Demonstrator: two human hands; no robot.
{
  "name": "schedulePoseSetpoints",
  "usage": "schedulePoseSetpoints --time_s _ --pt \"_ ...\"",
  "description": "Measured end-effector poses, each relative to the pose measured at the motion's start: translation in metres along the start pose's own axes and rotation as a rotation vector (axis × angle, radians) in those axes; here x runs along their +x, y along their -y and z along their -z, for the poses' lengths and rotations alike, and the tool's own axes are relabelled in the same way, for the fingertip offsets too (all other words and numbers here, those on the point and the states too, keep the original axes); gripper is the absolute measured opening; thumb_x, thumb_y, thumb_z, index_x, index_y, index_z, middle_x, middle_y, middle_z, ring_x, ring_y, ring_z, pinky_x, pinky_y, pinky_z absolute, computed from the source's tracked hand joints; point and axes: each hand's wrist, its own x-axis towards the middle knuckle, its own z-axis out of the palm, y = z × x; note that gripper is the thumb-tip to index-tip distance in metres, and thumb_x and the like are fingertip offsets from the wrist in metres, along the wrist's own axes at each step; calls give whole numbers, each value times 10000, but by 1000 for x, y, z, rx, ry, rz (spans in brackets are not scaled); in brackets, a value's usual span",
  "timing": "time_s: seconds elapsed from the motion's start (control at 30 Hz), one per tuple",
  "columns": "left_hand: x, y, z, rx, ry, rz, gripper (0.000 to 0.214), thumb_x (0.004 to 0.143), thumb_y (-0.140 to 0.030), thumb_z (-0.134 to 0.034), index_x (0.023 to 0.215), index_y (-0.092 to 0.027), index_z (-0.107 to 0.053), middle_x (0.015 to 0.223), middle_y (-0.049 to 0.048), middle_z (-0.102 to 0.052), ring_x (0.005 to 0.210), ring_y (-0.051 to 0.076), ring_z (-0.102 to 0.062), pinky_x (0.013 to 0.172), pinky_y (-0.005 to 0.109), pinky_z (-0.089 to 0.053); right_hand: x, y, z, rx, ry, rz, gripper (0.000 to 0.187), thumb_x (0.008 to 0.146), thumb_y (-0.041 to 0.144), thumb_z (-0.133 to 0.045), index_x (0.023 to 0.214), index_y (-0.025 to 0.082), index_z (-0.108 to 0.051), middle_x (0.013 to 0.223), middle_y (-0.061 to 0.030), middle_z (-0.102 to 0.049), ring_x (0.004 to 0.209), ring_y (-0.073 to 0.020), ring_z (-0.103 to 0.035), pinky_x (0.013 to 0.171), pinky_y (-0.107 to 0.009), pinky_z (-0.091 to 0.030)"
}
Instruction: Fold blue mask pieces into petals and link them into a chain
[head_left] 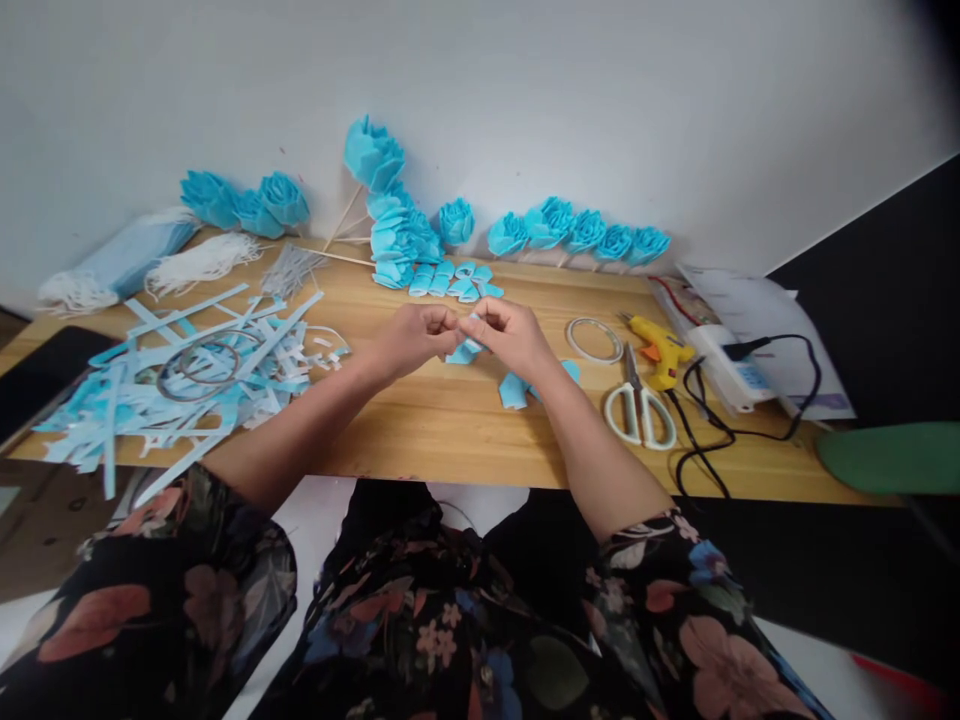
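Note:
My left hand [414,338] and my right hand [511,336] meet over the middle of the table, fingertips pinched. Between them is a small light-blue petal [463,352], partly hidden by the fingers. More blue petal pieces [514,391] lie on the wood just below my right wrist, partly covered by the forearm. Behind my hands, several curled blue petals [444,278] sit in rows. Blue flowers on thin sticks [394,240] are stacked beyond them, one large bloom [373,155] raised on top against the wall.
To the left lie a heap of blue and white strips [187,390], face masks [124,262], white cords [201,262], grey wires [291,270] and a dark phone [52,375]. To the right are a tape roll [595,341], scissors [639,405], a yellow glue gun [660,350] and a power strip [739,375].

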Motion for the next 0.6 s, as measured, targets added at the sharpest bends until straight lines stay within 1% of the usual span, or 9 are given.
schedulePoseSetpoints --time_s 0.07,0.17,0.23,0.3,0.37,0.43,0.5,0.6 --pt "2 6 -3 19 -11 -22 199 829 -214 -650 651 -169 -572 580 -21 -571 551 82 -470 553 229 -350 0 -1 -2 -46 -50 17 577 809 746 -668 669 204 -528 589 55 -441 561 -90 -346 554 -273 -298" --pt "4 13 -6 -2 -9 -60 235 847 -222 -636 636 -173 -546 577 -29 -527 546 79 -425 544 236 -313 1 -4 -3 -78 -65 25 605 822 775 -632 653 203 -530 567 55 -428 554 -91 -347 558 -276 -309" --pt "3 15 -6 -57 5 -61 206 839 -229 -651 659 -175 -565 593 -25 -544 559 85 -450 558 238 -338 1 -7 -1 -64 -63 6 630 835 797 -601 634 207 -509 552 51 -429 549 -94 -373 554 -274 -323" --pt "2 15 -5 -144 -4 -47 174 838 -246 -657 693 -178 -591 614 -10 -588 583 100 -506 594 248 -397 1 -10 1 0 -60 -53 652 846 830 -550 644 212 -507 549 38 -469 540 -101 -423 539 -270 -353" --pt "1 15 -3 -241 -57 -29 166 846 -269 -656 714 -184 -600 619 -1 -611 597 116 -546 635 268 -452 0 -11 3 84 -42 -128 670 847 865 -497 701 213 -550 585 14 -551 543 -111 -486 527 -266 -397" --pt "0 15 -1 -308 -130 -19 173 847 -281 -657 713 -191 -595 609 -5 -604 584 119 -546 643 278 -474 0 -9 4 151 -15 -172 684 838 884 -480 772 213 -592 638 -6 -615 555 -114 -527 521 -259 -431" --pt "1 17 2 -334 -186 -21 187 841 -278 -668 697 -195 -581 601 -13 -587 564 110 -530 630 275 -466 -1 -5 4 187 9 -170 653 833 862 -528 793 215 -606 671 -9 -642 570 -107 -543 523 -245 -444" --pt "2 19 4 -329 -209 -34 205 840 -279 -687 688 -195 -579 607 -15 -581 555 103 -517 622 274 -449 -1 -1 3 195 32 -158 555 803 767 -671 784 217 -602 695 7 -657 568 -92 -532 528 -232 -446"
